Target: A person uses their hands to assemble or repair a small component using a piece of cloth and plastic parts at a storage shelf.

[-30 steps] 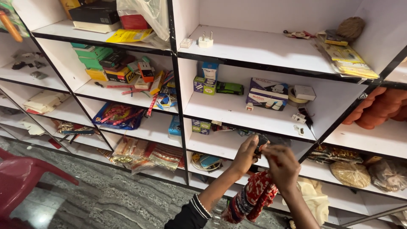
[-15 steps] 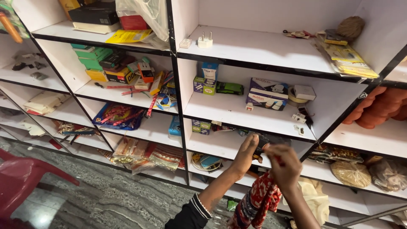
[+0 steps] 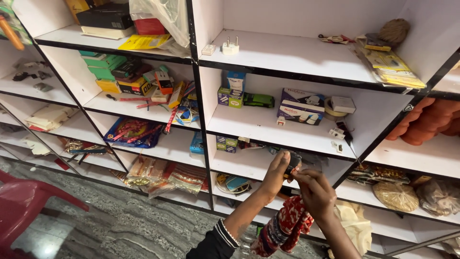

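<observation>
My left hand [image 3: 275, 173] and my right hand [image 3: 314, 191] are raised together in front of the white shelving [image 3: 297, 136]. Between their fingertips they pinch a small dark object [image 3: 293, 161]; its kind is too small to tell. A red patterned cloth [image 3: 286, 228] hangs under my right forearm. Just beyond the hands, the shelf board carries small boxes [image 3: 227, 143], and a blue pouch [image 3: 235, 182] lies on the board below.
The shelves hold a white plug [image 3: 230, 46], a green toy car [image 3: 258, 100], a purple-and-white box [image 3: 300, 106], green boxes [image 3: 103, 66], coloured packets [image 3: 132, 131] and a twine ball [image 3: 394, 31]. A red plastic chair [image 3: 21, 206] stands at the lower left on the grey stone floor.
Both hands stay together on the small dark object, with only slight finger movement. The red cloth has swung a little under my right arm.
</observation>
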